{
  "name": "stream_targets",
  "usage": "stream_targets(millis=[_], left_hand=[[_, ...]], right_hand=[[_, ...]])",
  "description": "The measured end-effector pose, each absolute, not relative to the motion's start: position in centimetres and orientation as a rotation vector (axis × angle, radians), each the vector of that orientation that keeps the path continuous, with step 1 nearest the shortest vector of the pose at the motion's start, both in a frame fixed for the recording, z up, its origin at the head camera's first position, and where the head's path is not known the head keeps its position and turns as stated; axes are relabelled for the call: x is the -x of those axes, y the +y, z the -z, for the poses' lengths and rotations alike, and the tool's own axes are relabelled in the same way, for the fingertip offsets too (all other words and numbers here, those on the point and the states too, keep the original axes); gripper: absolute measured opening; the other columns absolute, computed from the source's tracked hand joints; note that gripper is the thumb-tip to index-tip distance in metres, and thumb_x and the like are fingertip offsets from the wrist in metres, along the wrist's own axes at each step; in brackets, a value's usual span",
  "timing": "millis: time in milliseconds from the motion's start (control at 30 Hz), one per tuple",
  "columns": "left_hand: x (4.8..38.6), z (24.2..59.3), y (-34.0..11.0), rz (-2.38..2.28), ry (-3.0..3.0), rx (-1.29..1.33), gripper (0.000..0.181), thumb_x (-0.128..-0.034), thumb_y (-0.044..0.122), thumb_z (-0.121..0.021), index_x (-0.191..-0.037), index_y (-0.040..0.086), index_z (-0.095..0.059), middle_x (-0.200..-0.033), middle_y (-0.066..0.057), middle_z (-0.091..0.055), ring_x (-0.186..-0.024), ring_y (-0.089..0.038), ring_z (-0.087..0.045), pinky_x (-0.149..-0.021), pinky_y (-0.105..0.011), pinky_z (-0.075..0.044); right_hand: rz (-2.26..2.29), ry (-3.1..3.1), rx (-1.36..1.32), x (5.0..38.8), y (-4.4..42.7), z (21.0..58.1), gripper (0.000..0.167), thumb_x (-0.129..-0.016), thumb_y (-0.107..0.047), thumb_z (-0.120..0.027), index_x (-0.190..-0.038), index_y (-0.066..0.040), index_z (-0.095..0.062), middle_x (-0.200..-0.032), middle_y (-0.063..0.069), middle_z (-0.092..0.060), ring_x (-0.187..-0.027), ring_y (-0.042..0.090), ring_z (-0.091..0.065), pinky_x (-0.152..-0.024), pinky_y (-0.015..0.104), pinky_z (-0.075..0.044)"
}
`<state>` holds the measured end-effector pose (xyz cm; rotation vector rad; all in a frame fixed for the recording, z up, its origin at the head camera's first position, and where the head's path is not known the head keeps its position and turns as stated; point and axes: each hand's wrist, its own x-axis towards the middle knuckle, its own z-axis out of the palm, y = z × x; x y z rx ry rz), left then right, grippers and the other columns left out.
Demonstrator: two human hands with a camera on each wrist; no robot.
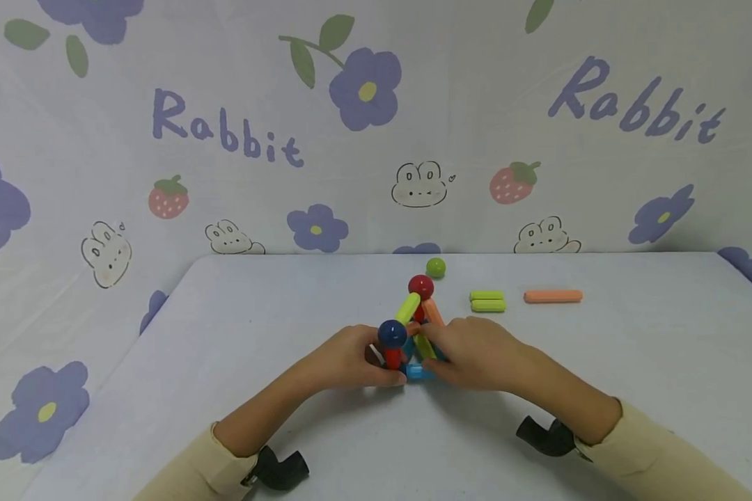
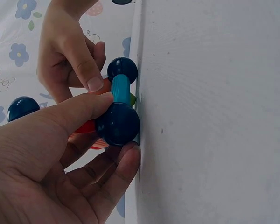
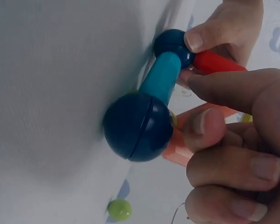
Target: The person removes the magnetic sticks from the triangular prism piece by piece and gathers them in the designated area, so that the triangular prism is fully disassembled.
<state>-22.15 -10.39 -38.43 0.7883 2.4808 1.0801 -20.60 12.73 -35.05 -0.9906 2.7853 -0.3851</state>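
A small structure of coloured building sticks and balls stands on the table between both hands. Its top is a red ball (image 1: 421, 287), with a yellow-green stick (image 1: 407, 307) sloping down to a dark blue ball (image 1: 392, 334). My left hand (image 1: 354, 358) grips the low dark blue ball (image 2: 117, 123) at the near left corner, thumb against it. A teal stick (image 3: 161, 77) runs from there to another dark blue ball (image 3: 139, 127). On the right, my right hand (image 1: 479, 353) pinches an orange stick (image 2: 99, 87) within the frame; its fingers partly hide it.
Behind the structure lies a green ball (image 1: 435, 268). To the right are two yellow-green sticks (image 1: 487, 301) side by side and one orange stick (image 1: 553, 296). A patterned cloth (image 1: 451, 125) hangs behind the white table (image 1: 238, 313).
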Motion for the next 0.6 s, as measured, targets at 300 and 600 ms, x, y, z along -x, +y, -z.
stream_targets(millis=[300,600], left_hand=[[22.3,38.4,-10.4,-1.076,2.488,-0.801,0.036,-0.0821,0.023,-0.084,-0.111,0.006,-0.071,-0.086,0.005,-0.069,-0.075,-0.014,-0.065,-0.064,-0.028,-0.056],[22.2,38.5,-10.4,-1.094,2.475,-0.786,0.037,-0.0820,0.023,-0.084,-0.112,0.006,-0.070,-0.086,0.004,-0.068,-0.075,-0.014,-0.065,-0.064,-0.029,-0.056]], right_hand=[[0.325,2.885,0.902,20.0,11.8,35.5,0.033,-0.090,-0.025,-0.077,-0.110,-0.003,-0.063,-0.056,-0.001,-0.047,-0.048,0.011,-0.048,-0.045,0.022,-0.037],[0.499,2.852,0.956,20.2,11.5,36.3,0.029,-0.089,-0.018,-0.077,-0.114,-0.006,-0.067,-0.063,-0.006,-0.054,-0.052,0.010,-0.049,-0.047,0.024,-0.039]])
